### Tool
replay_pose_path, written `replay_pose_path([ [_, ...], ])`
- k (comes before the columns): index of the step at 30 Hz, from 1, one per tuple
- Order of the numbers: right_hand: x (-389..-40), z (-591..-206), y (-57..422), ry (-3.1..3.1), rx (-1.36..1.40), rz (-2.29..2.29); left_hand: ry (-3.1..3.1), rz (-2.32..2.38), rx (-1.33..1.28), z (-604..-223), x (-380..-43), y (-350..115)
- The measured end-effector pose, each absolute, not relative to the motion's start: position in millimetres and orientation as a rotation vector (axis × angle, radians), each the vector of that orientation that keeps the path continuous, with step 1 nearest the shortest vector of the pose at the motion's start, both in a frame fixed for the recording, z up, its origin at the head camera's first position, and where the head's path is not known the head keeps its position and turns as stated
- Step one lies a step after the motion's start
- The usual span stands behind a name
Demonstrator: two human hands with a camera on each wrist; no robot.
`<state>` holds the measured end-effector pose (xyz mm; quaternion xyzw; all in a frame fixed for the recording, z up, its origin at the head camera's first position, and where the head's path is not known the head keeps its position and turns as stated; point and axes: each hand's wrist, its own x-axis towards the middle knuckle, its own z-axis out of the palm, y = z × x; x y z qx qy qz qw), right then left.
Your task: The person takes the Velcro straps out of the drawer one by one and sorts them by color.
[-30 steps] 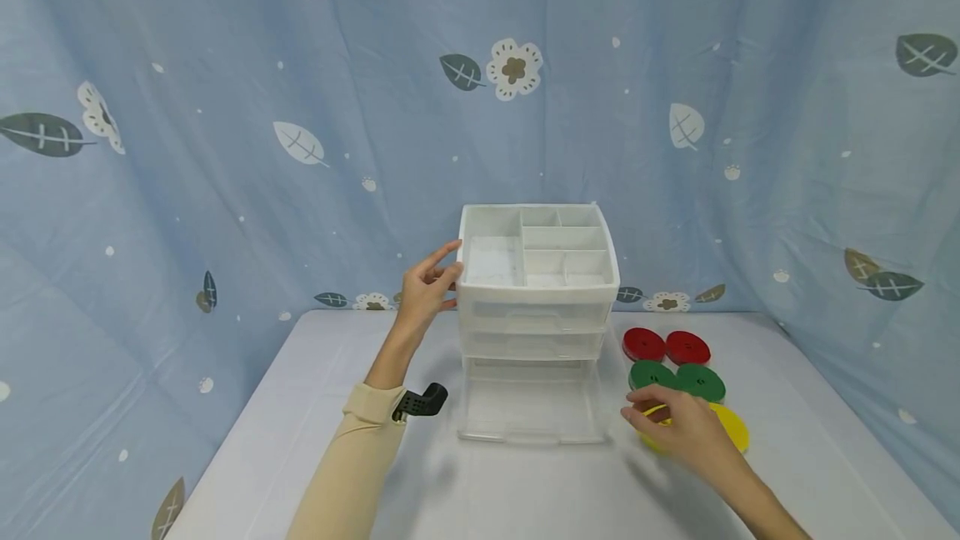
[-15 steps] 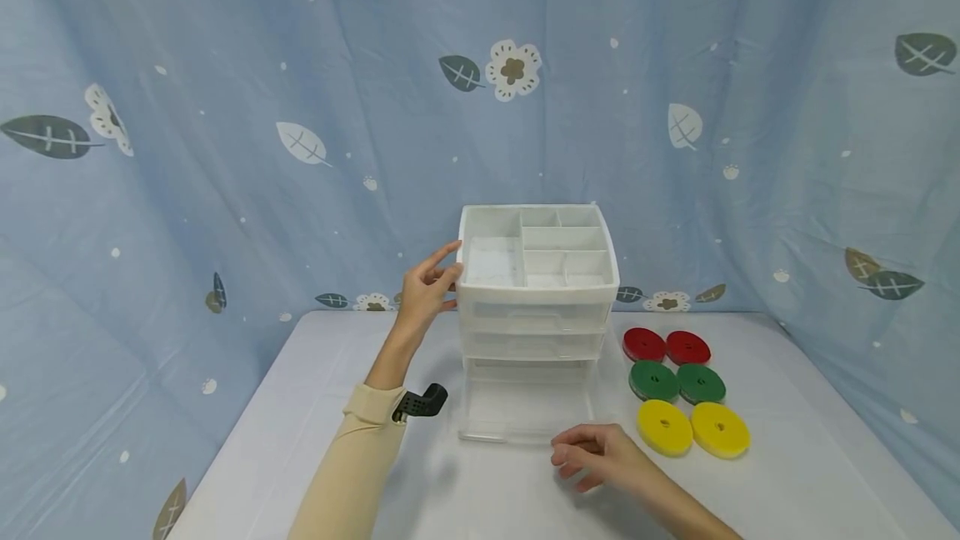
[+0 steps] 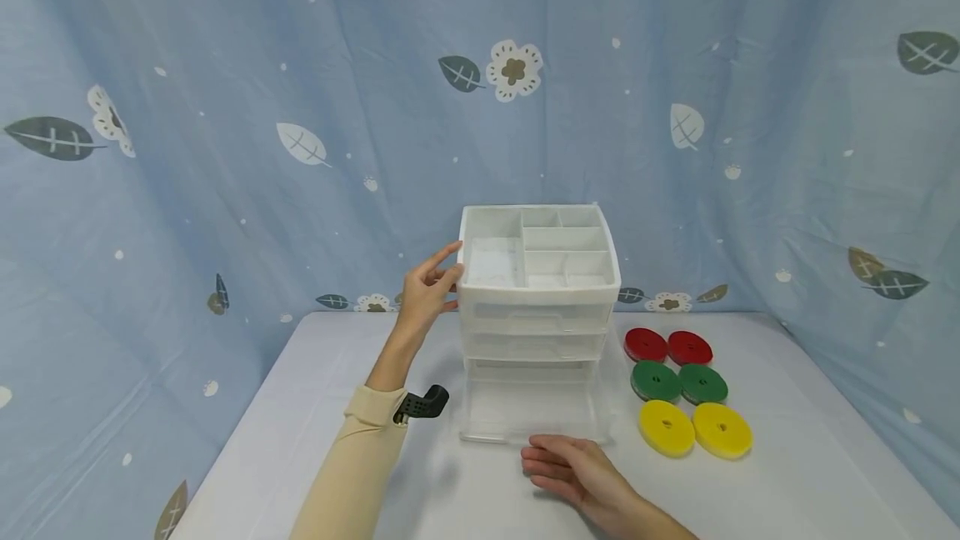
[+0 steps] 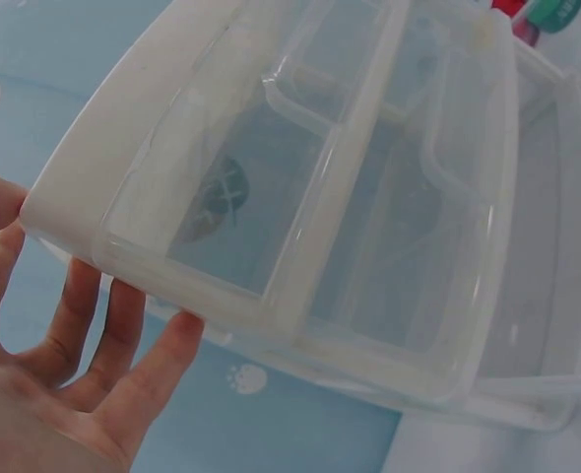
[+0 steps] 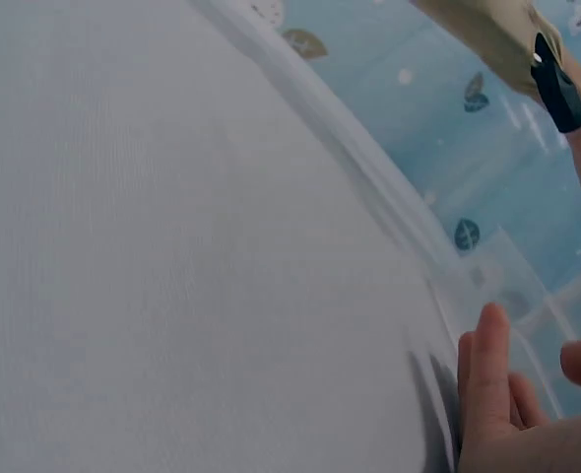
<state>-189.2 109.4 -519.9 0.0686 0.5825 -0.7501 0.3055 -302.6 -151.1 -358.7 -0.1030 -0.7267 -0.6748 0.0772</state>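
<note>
A white plastic drawer organizer (image 3: 537, 297) with clear drawer fronts stands in the middle of the table. Its bottom drawer (image 3: 525, 407) is pulled out, and nothing is visible inside. My left hand (image 3: 423, 294) steadies the organizer's left side near the top. In the left wrist view, the spread fingers (image 4: 138, 365) of that hand rest against the side, with the drawer fronts (image 4: 231, 187) alongside. Just at the bottom drawer's front edge is my right hand (image 3: 581, 477), fingers extended and holding nothing. Whether it touches the drawer cannot be told.
To the organizer's right lie flat round rolls with centre holes, in pairs: red (image 3: 646, 345) at the back, green (image 3: 656, 380) in the middle, yellow (image 3: 667, 428) in front. A blue patterned curtain (image 3: 360, 148) hangs behind the white table (image 3: 315, 390).
My right hand has moved left from beside the yellow rolls to the front of the pulled-out drawer, its fingers straightening. My left hand has stayed on the organizer.
</note>
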Motion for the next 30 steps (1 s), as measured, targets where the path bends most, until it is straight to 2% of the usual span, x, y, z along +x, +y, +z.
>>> replay_pose_path([
  [14, -180, -523, 99, 1.255, 0.165, -2.255, -2.163, -2.030, -0.324, -359, -301, -151],
  [30, -180, -518, 96, 1.186, 0.157, -2.315, -2.160, -2.011, -0.343, -358, -299, -149],
])
